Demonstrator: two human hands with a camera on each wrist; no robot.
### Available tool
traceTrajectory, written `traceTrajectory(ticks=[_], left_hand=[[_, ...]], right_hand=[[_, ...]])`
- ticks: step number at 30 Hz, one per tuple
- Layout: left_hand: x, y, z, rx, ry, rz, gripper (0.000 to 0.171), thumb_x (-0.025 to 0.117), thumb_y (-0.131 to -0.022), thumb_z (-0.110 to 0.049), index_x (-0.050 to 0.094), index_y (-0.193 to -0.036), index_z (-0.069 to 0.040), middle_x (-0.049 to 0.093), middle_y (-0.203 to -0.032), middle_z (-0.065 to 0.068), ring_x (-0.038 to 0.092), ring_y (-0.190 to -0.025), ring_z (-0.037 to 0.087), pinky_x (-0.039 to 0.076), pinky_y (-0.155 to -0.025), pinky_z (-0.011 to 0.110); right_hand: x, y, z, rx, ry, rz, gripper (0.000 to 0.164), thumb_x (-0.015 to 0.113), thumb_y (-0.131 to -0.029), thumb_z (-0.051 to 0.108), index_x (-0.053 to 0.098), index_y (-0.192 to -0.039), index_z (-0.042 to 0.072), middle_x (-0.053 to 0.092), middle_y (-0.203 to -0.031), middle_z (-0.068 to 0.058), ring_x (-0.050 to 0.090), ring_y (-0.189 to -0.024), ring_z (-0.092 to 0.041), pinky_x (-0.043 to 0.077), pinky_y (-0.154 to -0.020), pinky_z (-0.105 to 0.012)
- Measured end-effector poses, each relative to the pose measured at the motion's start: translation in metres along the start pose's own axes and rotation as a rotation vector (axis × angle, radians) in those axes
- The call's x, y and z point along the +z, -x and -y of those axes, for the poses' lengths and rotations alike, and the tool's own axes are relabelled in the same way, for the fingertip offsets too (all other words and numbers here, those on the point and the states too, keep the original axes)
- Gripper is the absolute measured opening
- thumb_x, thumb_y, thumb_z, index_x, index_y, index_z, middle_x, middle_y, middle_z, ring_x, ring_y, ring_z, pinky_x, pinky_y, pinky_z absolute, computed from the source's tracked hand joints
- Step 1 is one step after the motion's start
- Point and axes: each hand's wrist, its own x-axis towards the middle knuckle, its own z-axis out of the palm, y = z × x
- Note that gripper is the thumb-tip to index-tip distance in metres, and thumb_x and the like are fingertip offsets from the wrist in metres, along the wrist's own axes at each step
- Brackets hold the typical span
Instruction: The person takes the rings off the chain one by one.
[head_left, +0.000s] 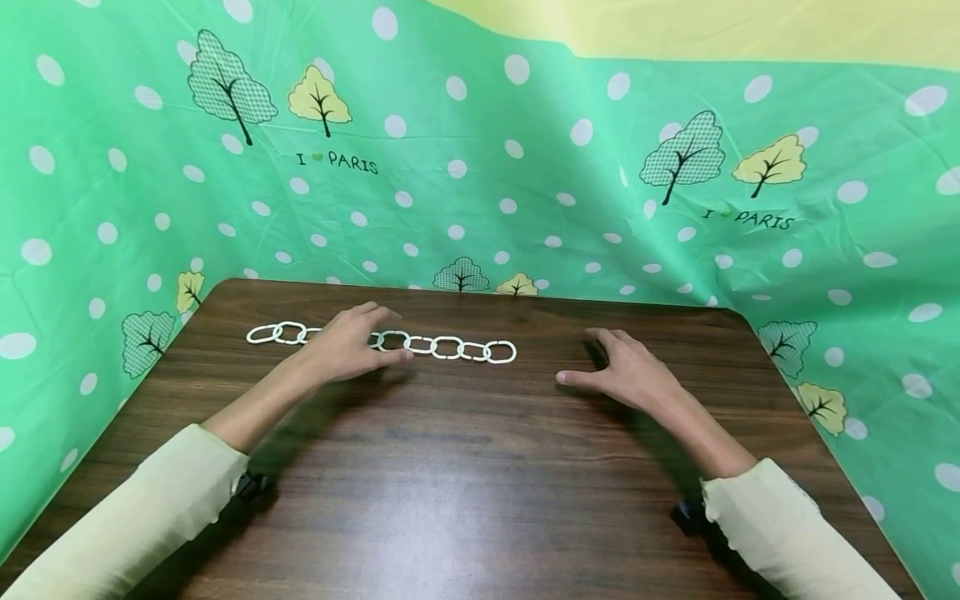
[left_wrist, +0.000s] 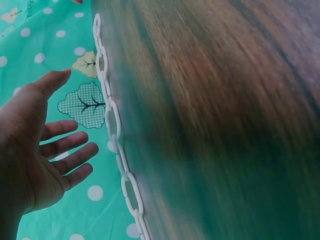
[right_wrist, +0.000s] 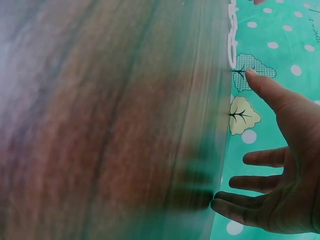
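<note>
A white plastic chain (head_left: pixel 447 347) of several oval links lies stretched out across the far part of the brown table (head_left: pixel 465 467). My left hand (head_left: pixel 350 343) hovers over its left half and hides a few links from the head view. In the left wrist view that hand (left_wrist: pixel 37 135) has its fingers spread and relaxed, with nothing between them, beside the chain (left_wrist: pixel 114 120). My right hand (head_left: pixel 626 367) is to the right of the chain's right end, thumb pointing toward it. The right wrist view shows its fingers (right_wrist: pixel 260 184) spread and holding nothing.
Behind and beside the table hangs a green cloth (head_left: pixel 525 183) with white dots and printed trees. A yellow band (head_left: pixel 712 29) runs along its top right. Dark wrist straps (head_left: pixel 253 486) show at the sleeve cuffs.
</note>
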Motion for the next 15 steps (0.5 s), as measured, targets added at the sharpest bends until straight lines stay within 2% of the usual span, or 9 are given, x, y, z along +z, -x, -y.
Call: traceTrajectory(ticks=[8,15], left_hand=[[0.0024,-0.0039,-0.0052,0.003,0.025,0.009,0.068,0.087,-0.097,-0.051,0.072,-0.144,-0.004,0.073,-0.140,0.016,0.071,-0.133,0.042,0.055,-0.116,0.060],[0.0052,-0.0047,-0.0100,-0.002,0.046,0.014,0.060,0.086,-0.098,-0.047,0.073,-0.142,-0.007,0.073,-0.143,0.015,0.069,-0.138,0.042,0.054,-0.118,0.061]], right_hand=[[0.0017,-0.0035,0.0024,-0.018,0.006,-0.008,0.116,0.074,-0.088,0.089,0.050,-0.167,0.006,0.051,-0.168,-0.031,0.050,-0.155,-0.054,0.047,-0.118,-0.077],[0.0022,-0.0047,0.0071,-0.019,0.008,0.001,0.116,0.074,-0.088,0.088,0.053,-0.165,0.004,0.054,-0.165,-0.033,0.048,-0.155,-0.056,0.047,-0.117,-0.078]])
